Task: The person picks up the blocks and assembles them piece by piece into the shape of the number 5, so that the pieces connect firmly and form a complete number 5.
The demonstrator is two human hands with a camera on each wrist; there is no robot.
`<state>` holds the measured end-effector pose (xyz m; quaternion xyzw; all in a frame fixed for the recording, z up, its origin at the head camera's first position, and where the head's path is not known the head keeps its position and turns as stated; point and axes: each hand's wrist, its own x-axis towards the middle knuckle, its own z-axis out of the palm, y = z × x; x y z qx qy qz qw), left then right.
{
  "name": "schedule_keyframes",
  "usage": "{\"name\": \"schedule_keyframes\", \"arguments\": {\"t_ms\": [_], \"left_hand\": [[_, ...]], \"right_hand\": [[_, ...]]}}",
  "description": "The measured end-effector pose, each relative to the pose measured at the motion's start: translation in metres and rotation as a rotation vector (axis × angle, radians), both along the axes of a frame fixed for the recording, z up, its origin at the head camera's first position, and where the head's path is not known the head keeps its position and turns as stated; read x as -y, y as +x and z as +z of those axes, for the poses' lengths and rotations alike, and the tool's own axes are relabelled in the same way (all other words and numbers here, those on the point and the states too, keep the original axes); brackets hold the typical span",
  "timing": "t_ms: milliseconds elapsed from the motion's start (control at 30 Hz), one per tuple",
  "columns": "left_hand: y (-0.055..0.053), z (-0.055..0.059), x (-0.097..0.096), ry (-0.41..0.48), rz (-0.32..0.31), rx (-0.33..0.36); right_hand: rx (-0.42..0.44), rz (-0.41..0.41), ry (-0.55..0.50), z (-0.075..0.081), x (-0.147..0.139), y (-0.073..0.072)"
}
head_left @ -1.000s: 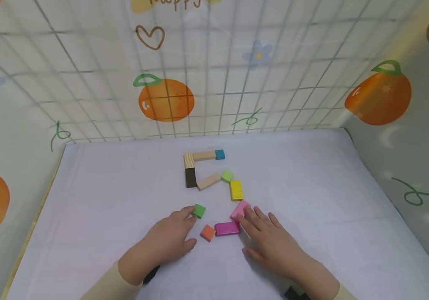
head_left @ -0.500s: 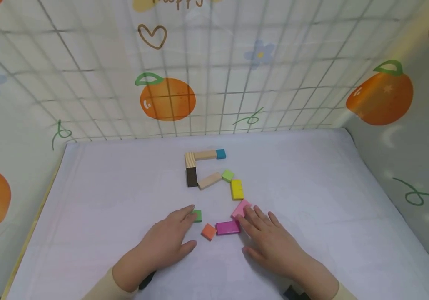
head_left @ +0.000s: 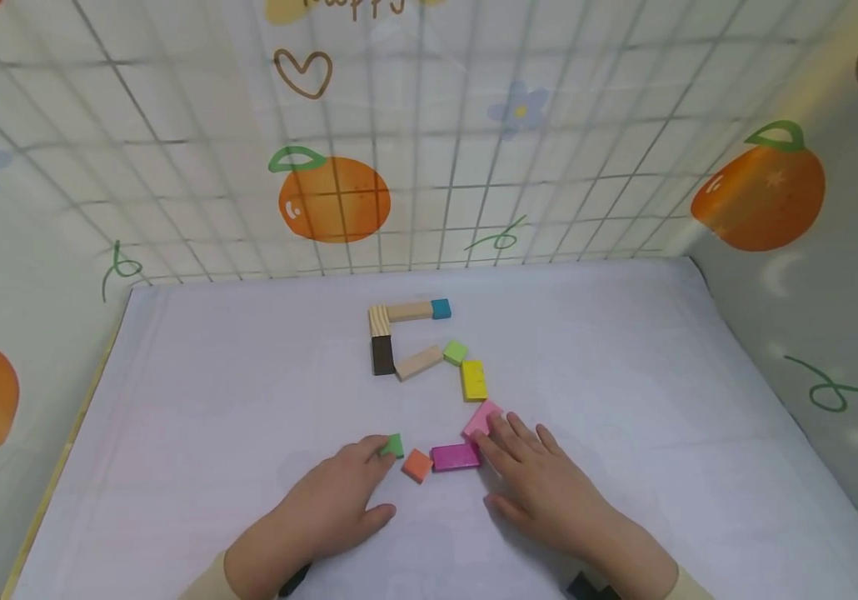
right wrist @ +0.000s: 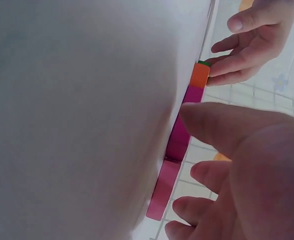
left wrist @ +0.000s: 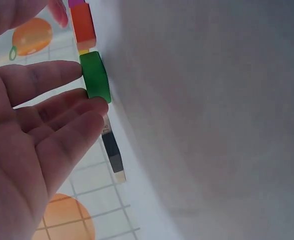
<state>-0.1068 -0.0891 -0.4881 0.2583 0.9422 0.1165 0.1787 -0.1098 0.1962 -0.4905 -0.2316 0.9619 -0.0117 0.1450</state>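
My left hand (head_left: 331, 500) touches a small green block (head_left: 395, 446) with the tips of extended fingers on either side of it, its thumb held apart. In the left wrist view, fingers reach both ends of the green block (left wrist: 95, 77). Close to its right lies an orange block (head_left: 417, 466), followed by a magenta block (head_left: 454, 457). My right hand (head_left: 549, 492) lies spread with fingertips at a pink block (head_left: 480, 418) and the magenta block's right end, partly covering the pink one. Its thumb (right wrist: 212, 122) overlaps the magenta block in the right wrist view.
Beyond the hands the blocks continue in a winding line: yellow (head_left: 474, 381), light green (head_left: 455, 352), plain wood (head_left: 419, 363), black (head_left: 382, 356), striped wood (head_left: 379, 320), another plain one (head_left: 410, 312) and blue (head_left: 441, 309). A patterned cloth wall (head_left: 429, 183) stands behind the table.
The left hand has drawn the green block toward the person, turning it and bringing it beside the orange block. The right hand has stayed in place.
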Motion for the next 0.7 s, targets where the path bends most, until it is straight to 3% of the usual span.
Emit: {"name": "schedule_keyframes", "arguments": {"t_ms": [700], "left_hand": [[0.0039, 0.0009, -0.0004, 0.025, -0.023, -0.038]], "right_hand": [[-0.029, 0.015, -0.002, -0.0018, -0.0007, -0.0005]]}}
